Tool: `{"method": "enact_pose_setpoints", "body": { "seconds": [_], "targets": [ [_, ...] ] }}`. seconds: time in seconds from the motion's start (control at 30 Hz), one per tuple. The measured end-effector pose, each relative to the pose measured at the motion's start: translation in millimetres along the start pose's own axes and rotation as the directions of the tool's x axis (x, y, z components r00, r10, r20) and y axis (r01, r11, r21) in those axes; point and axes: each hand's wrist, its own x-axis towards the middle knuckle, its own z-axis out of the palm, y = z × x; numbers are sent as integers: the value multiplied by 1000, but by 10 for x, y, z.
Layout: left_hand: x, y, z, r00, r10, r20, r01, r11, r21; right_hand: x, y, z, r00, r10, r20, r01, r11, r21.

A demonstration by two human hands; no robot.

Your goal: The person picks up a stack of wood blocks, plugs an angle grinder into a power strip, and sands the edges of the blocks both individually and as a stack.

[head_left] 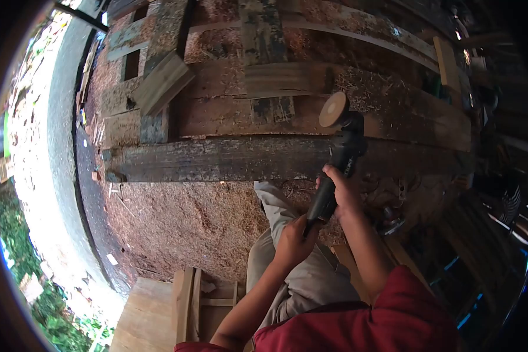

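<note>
dim planks (217, 158) beyond a black grinder (344, 146), right fingers (332, 171) around its body, left fingers (299, 227) around its tail, tips mostly hidden

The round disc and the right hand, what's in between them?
The black front of the power tool lies between the disc and right hand, in the head view.

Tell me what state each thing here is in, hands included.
Grinder: held two-handed.
Disc: fitted; can't tell whether it's spinning.
Left hand: closed on the grinder's rear.
Right hand: closed further forward.
Leftmost short block: lying aslant.
Dark beam: lying lengthwise, surface scuffed.
Ground: strewn with shavings.
</note>
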Motion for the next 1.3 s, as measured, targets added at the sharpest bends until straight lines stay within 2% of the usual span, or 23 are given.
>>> {"method": "enact_pose_setpoints", "body": {
  "seconds": [0.07, 0.13, 0.17, 0.2, 0.23, 0.3, 0.33, 0.43, 0.47, 0.53, 0.63, 0.73, 0.83, 0.87, 0.93, 1.0, 1.07, 1.13, 1.17, 1.3],
  "targets": [
    [-203, -49, 19, 992, 8, -125, -13, 999, -44, -107, -37, -23, 999, -39, 18, 38, 999, 34],
    [-358, -183, -26, 959, -13, -285, -28, 990, -138, -14, 44, -197, 998, 32, 61, -37, 996, 78],
    [-383, -274, -81, 947, -1, -322, -20, 998, -61, 32, 70, -304, 995, 68, 77, -76, 992, 101],
    [-386, -383, -165, 935, 16, -355, -10, 1000, 18, -127, -165, -288, 968, 197, 157, -219, 965, 141],
    [-385, -411, -279, 923, 36, -383, 2, 995, 99, -122, -169, -380, 971, 194, 137, -210, 971, 113],
    [-204, -335, -564, 913, 112, -392, -53, 986, 158, -10, -130, -596, 980, 171, 99, -178, 982, 66],
    [-36, -217, -723, 905, 154, -398, -84, 979, 187, 9, -133, -672, 983, 175, 63, -174, 985, -16],
    [509, 319, -1157, 868, 342, -359, -174, 889, 424, 77, -225, -802, 977, 211, 5, -209, 970, -125],
    [742, 476, -1253, 848, 406, -341, -210, 848, 487, 57, -287, -786, 985, 174, -12, -174, 975, -137],
    [1228, 720, -1376, 852, 431, -298, -217, 807, 549, 39, -468, -683, 995, 89, -35, -93, 983, -161],
    [2032, 847, -1380, 806, 557, -200, -230, 607, 761, 263, -484, -829, 995, 84, -50, -90, 986, -141],
    [2697, 810, -1288, 735, 664, -134, -215, 416, 884, 378, -505, -894, 992, -7, -126, -22, 973, -231],
    [3036, 741, -1278, 782, 620, -61, -248, 400, 883, 365, -610, -867, 984, -127, -124, 91, 961, -260],
    [3086, 752, -1309, 802, 595, -51, -261, 426, 866, 392, -573, -925, 977, -152, -150, 99, 945, -310],
    [3059, 851, -1355, 844, 536, -22, -283, 479, 831, 629, -246, -1155, 918, -335, -210, 201, 853, -482],
    [2974, 852, -1336, 856, 514, -59, -279, 553, 785, 678, -179, -1265, 888, -399, -228, 223, 807, -547],
    [2882, 791, -1344, 835, 541, -98, -287, 581, 762, 670, -267, -1271, 909, -353, -224, 199, 836, -512],
    [2764, 677, -1336, 788, 602, -129, -311, 571, 760, 781, -228, -1392, 908, -368, -199, 177, 770, -613],
    [2715, 628, -1337, 786, 600, -150, -293, 575, 764, 814, -185, -1460, 909, -371, -188, 162, 732, -662],
    [2355, 650, -1332, 785, 576, -230, -227, 612, 758, 799, -233, -1427, 905, -397, -151, 211, 727, -653]
  ]
}}
